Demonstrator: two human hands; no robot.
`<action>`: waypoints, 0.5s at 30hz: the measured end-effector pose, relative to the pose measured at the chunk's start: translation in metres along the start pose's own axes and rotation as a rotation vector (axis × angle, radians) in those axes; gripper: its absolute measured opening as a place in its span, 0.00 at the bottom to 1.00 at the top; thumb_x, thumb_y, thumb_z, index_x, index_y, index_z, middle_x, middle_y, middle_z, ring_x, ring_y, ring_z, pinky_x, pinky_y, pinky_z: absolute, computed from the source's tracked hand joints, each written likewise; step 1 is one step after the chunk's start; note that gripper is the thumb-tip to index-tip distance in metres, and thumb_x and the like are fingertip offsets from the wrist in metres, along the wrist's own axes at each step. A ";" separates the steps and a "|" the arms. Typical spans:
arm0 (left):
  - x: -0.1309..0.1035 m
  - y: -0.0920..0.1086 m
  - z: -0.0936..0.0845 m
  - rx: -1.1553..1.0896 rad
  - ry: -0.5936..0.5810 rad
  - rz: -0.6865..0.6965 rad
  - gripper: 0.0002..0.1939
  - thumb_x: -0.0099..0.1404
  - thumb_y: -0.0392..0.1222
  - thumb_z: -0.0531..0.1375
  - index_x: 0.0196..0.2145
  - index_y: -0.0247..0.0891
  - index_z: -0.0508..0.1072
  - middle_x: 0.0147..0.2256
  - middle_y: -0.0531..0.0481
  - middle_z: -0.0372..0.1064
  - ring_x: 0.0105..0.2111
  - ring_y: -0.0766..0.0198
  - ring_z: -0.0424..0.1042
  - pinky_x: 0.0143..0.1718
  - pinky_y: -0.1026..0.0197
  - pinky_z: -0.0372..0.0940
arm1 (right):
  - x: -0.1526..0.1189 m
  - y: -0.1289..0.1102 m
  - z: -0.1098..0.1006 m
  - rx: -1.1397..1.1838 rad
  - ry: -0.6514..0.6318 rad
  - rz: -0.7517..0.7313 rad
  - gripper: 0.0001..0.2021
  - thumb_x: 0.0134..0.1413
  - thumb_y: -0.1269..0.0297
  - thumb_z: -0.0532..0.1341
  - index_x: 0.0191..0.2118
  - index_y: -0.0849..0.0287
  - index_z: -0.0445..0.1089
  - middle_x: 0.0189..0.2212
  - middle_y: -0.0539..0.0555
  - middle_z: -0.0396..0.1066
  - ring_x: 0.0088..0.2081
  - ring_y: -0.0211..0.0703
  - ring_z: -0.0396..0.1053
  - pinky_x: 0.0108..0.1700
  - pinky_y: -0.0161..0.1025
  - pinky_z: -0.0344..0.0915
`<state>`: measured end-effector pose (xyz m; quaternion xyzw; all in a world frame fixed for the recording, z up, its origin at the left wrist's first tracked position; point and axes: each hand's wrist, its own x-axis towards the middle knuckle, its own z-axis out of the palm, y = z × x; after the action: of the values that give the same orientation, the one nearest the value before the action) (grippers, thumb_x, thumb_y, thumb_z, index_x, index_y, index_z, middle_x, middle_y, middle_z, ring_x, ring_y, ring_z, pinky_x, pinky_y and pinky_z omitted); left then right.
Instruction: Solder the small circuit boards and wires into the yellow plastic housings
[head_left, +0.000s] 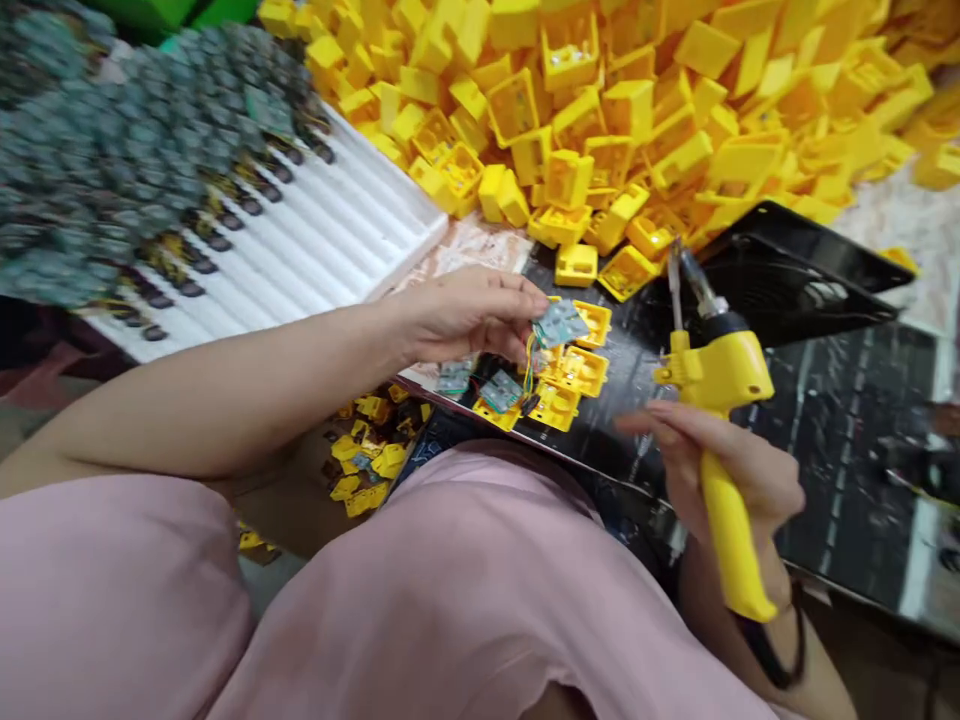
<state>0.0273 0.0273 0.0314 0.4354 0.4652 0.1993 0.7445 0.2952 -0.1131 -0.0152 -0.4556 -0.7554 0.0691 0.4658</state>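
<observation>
My left hand (pixel 480 315) pinches a small green circuit board (pixel 561 324) with thin yellow wires hanging from it. Directly below the board several open yellow plastic cases (pixel 583 370) sit together near the table edge. Another circuit board (pixel 501 390) lies on the nearest case, and one more board (pixel 454 377) is partly covered by my left hand. In my right hand (pixel 739 470) is a yellow soldering gun (pixel 724 375), gripped by its handle, its metal tip pointing up and away from me. Its tip is apart from the boards.
A large heap of yellow cases (pixel 570 180) covers the far side. At left, many circuit boards (pixel 150 150) lie stacked on a ridged white foam sheet (pixel 322 220). Behind the soldering gun stands a black plastic tray-like piece (pixel 802 270). More yellow pieces (pixel 367 460) lie below the table edge.
</observation>
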 end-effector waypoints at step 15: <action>-0.003 -0.032 0.014 0.114 -0.238 0.154 0.20 0.67 0.45 0.78 0.54 0.39 0.86 0.42 0.50 0.86 0.37 0.65 0.84 0.45 0.63 0.79 | 0.009 -0.002 -0.001 0.071 0.052 0.035 0.17 0.67 0.75 0.75 0.56 0.49 0.78 0.43 0.45 0.88 0.38 0.42 0.88 0.44 0.33 0.87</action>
<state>0.0341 0.0014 0.0092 0.5319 0.3495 0.1758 0.7510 0.2933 -0.1079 -0.0081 -0.4536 -0.7320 0.0921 0.5000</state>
